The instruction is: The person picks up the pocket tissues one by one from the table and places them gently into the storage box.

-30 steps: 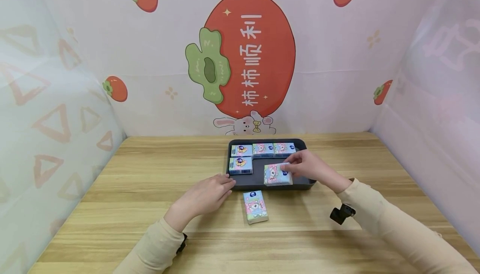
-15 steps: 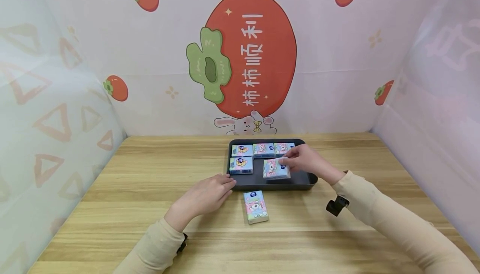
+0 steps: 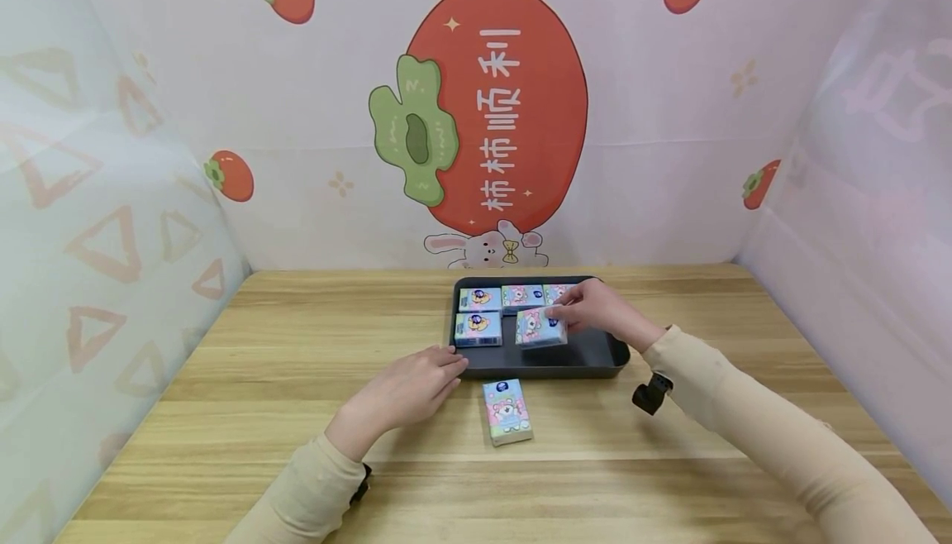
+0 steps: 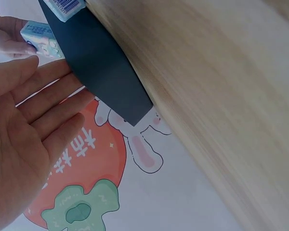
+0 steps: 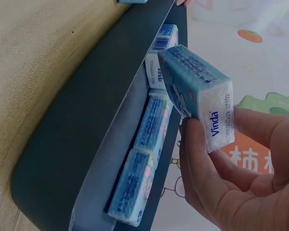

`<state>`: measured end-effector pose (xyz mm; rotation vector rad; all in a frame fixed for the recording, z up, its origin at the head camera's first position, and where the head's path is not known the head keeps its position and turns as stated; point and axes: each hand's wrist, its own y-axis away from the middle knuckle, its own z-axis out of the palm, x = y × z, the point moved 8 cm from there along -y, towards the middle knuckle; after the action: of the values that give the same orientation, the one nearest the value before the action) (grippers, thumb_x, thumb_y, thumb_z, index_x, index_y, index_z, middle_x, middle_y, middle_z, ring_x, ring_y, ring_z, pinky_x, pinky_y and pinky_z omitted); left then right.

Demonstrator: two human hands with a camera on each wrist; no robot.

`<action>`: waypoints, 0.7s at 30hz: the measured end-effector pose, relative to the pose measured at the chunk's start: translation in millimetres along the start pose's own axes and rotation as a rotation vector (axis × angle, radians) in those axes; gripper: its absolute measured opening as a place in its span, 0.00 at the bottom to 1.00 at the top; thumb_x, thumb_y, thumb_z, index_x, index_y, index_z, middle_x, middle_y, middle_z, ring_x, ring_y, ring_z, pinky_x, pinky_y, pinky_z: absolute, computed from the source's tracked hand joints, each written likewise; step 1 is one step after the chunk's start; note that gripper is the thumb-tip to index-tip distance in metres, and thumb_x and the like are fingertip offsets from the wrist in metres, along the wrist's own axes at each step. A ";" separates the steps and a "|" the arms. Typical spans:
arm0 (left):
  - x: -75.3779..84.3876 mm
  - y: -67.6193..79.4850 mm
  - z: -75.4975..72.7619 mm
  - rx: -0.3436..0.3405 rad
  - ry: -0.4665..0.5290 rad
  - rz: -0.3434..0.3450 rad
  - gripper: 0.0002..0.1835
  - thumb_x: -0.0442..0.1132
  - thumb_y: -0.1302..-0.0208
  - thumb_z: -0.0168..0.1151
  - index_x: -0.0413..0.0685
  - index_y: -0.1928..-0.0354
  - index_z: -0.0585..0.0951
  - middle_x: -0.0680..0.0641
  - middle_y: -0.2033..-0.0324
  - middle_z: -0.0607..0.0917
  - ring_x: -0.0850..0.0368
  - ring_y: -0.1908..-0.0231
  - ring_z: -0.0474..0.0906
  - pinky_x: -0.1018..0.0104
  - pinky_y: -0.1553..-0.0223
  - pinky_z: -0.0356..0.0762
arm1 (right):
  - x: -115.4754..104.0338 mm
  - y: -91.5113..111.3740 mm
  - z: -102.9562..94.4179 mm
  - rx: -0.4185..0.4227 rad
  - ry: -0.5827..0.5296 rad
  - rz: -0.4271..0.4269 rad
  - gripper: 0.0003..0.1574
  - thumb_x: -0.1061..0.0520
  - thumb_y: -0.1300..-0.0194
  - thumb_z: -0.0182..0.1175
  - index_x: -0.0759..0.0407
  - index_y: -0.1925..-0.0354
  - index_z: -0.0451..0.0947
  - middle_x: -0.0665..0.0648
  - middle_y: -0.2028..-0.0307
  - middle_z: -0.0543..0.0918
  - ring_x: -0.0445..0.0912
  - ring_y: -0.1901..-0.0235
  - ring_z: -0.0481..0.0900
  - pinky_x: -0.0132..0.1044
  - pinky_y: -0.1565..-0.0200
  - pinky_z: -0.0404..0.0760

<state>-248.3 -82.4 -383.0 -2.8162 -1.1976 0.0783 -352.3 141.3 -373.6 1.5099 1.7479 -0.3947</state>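
My right hand (image 3: 604, 309) pinches a small tissue pack (image 3: 540, 327) between thumb and fingers, slightly tilted over the dark tray (image 3: 565, 370). In the right wrist view the held tissue pack (image 5: 202, 91) shows its "Vinda" end. Inside the tray, three packs form the far row, the right one (image 3: 558, 293) partly behind my hand; another pack (image 3: 478, 328) lies in front at the left. My left hand (image 3: 409, 383) has its fingers extended, touching the tray's near left corner. The left wrist view shows that hand (image 4: 33, 110) with straight fingers against the tray wall (image 4: 106, 67).
One more tissue pack (image 3: 508, 412) lies on the wooden table (image 3: 335, 321) just in front of the tray. Behind the table hangs a white backdrop (image 3: 654, 197) with printed persimmons, and printed side walls stand at both sides.
My right hand has carried the tissue pack a little away from me and to the left, over the tray's middle. The left hand and the other packs stay where they were.
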 end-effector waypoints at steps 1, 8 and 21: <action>0.0 0.0 -0.2 -0.001 0.002 -0.001 0.18 0.42 0.31 0.54 0.41 0.44 0.79 0.44 0.45 0.81 0.48 0.42 0.76 0.55 0.39 0.74 | -0.1 -1.0 0.4 0.000 -0.001 0.004 0.27 0.47 0.40 0.65 0.66 0.51 0.79 0.62 0.60 0.84 0.52 0.64 0.86 0.44 0.55 0.85; 0.2 0.0 -0.4 -0.010 0.004 -0.004 0.18 0.42 0.30 0.53 0.41 0.44 0.79 0.44 0.45 0.81 0.48 0.42 0.75 0.55 0.38 0.73 | -0.3 -10.8 2.8 0.003 0.010 0.021 0.26 0.47 0.41 0.66 0.65 0.52 0.80 0.62 0.59 0.83 0.49 0.66 0.85 0.43 0.55 0.86; 0.1 -0.1 0.0 -0.012 -0.001 0.001 0.18 0.42 0.30 0.53 0.41 0.43 0.79 0.44 0.45 0.81 0.48 0.42 0.75 0.56 0.38 0.73 | -4.4 -25.3 5.2 0.017 0.064 0.045 0.28 0.46 0.41 0.66 0.65 0.51 0.79 0.63 0.57 0.83 0.47 0.67 0.86 0.39 0.57 0.86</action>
<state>-248.3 -82.4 -383.0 -2.8280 -1.2005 0.0732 -374.2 128.5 -380.1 1.5870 1.7599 -0.3428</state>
